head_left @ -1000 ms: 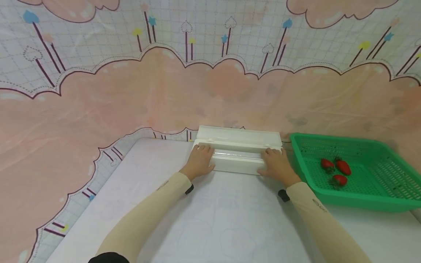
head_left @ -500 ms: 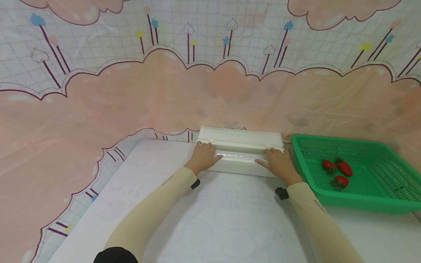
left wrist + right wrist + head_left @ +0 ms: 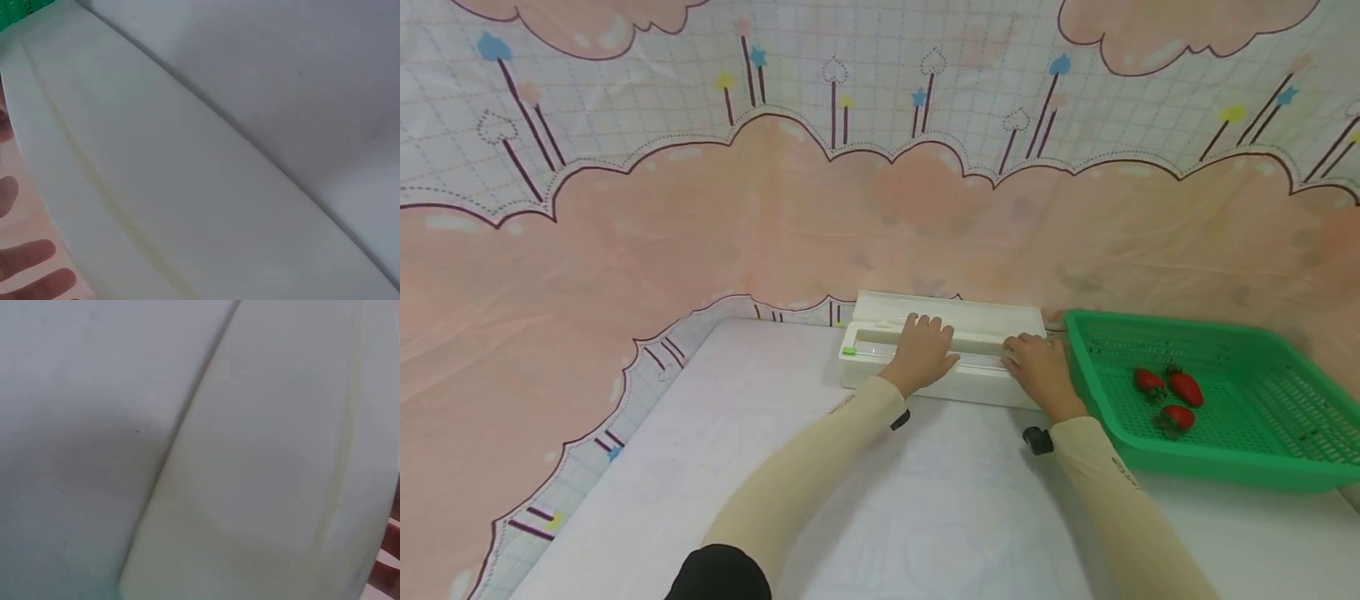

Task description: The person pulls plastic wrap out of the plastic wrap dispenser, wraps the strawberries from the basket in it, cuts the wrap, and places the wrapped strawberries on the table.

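A long white cling film dispenser (image 3: 966, 387) lies at the back of the table, its lid (image 3: 985, 316) raised behind it. At its left end shows a small green slider (image 3: 848, 351), and a clear strip runs along the top. My left hand (image 3: 921, 356) is over the middle of the dispenser, fingers extended toward the lid. Over the right end rests my right hand (image 3: 1041, 372), its thumb near the clear strip. In the left wrist view, spread fingertips (image 3: 37, 257) show past the dispenser's pale wall (image 3: 187, 162). The right wrist view shows only finger edges (image 3: 389, 540).
Just right of the dispenser stands a green plastic basket (image 3: 1210, 473) holding three strawberries (image 3: 1184, 389). White sheeting covers the table (image 3: 880, 500). A pink and white patterned cloth (image 3: 700, 225) hangs behind and runs down the left side.
My left hand has moved right from the dispenser's left end to its middle, uncovering the green slider. The right hand has stayed at the right end; its thumb has risen from the front wall.
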`<action>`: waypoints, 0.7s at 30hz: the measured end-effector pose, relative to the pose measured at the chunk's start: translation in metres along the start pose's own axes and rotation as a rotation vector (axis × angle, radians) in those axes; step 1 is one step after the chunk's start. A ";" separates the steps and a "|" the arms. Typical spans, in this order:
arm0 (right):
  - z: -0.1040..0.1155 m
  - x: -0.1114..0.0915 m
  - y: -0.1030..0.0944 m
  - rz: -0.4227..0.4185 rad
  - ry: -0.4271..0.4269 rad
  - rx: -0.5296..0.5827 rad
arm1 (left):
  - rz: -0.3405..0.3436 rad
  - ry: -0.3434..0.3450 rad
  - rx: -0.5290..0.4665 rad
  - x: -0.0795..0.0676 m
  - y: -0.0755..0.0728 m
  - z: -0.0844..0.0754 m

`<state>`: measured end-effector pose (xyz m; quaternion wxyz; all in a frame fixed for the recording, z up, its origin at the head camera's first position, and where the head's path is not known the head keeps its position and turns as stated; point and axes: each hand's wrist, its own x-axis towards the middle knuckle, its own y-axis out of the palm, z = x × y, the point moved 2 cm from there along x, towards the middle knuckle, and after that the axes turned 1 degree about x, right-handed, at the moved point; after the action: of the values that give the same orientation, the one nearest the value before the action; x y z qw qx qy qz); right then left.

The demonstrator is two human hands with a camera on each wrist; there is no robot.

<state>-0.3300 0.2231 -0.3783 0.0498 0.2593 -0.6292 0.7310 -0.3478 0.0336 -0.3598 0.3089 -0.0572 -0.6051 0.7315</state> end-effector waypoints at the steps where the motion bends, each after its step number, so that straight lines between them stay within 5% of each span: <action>1: 0.000 0.000 0.001 -0.023 -0.005 -0.003 | -0.003 0.009 -0.003 0.002 -0.001 -0.004; 11: 0.004 -0.005 0.004 -0.218 -0.045 -0.037 | -0.032 0.051 -0.014 0.015 0.009 -0.025; 21: -0.002 -0.010 0.001 -0.177 0.010 -0.052 | -0.141 0.053 -0.007 0.012 0.017 -0.010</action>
<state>-0.3230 0.2275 -0.3837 0.1240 0.3086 -0.6225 0.7084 -0.3591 0.0470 -0.3744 0.3754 -0.0352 -0.6019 0.7040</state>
